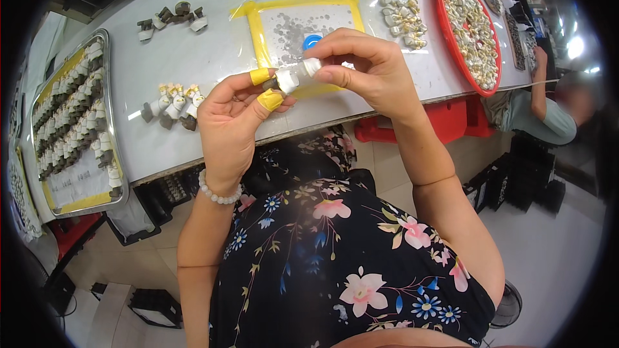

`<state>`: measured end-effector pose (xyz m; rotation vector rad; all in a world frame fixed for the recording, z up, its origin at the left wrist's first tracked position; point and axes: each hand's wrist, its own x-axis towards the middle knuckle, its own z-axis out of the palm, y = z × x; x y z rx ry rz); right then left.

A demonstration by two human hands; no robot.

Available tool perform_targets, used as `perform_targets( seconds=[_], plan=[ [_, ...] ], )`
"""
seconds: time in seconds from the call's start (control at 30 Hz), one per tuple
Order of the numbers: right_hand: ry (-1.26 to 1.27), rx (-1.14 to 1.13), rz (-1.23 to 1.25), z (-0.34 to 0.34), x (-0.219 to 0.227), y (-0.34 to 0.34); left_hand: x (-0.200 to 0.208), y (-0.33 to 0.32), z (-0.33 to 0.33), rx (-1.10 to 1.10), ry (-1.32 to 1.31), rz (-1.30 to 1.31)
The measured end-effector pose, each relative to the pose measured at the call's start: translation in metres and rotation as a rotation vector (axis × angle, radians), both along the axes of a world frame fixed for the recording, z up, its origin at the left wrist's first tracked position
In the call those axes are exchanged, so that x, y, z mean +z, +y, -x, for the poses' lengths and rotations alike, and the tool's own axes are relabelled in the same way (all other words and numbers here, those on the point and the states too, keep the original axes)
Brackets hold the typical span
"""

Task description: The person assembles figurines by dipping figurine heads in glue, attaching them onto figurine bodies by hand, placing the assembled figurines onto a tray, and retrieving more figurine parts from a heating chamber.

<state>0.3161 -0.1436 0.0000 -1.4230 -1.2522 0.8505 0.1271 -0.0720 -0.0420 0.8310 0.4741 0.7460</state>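
My left hand (235, 109), with yellow tape round its thumb and a fingertip, is closed on a small white figurine (287, 81) with a dark part at its left end. My right hand (364, 67) pinches a small whitish piece (311, 67) at the figurine's right end. Between the two is a pale translucent part; whether they touch is hard to tell. Just behind my right fingers shows a round blue thing (312, 41), partly hidden. Several white figurines with dark bases (174, 108) lie left of my left hand.
A metal tray (109, 122) with rows of figurines stands at the left. More dark-based pieces (171, 19) lie at the back. Yellow tape (303, 2) frames a spotted sheet. Small white-and-gold pieces (404, 20) lie near a red basket (451, 45) full of them. A co-worker (541, 109) sits far right.
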Motion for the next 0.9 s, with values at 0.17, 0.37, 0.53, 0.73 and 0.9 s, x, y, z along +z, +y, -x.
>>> perform_targets(
  seconds=[0.17,0.37,0.53,0.73,0.9],
  plan=[
    [-0.039,0.091,0.092,0.004,0.009,0.002,-0.001,-0.001,0.000,0.013,-0.004,0.019],
    [-0.150,0.077,0.003,0.009,0.006,0.001,0.000,-0.003,0.001,-0.007,0.003,0.013],
    [-0.127,0.094,0.067,0.007,0.005,0.001,-0.002,-0.001,0.001,-0.045,0.014,-0.023],
    [-0.186,0.151,0.031,-0.004,0.004,-0.012,0.011,-0.018,0.018,-0.049,0.346,-0.259],
    [-0.872,-0.290,0.001,-0.074,0.005,-0.029,0.007,-0.015,0.053,0.263,0.631,-1.401]
  ],
)
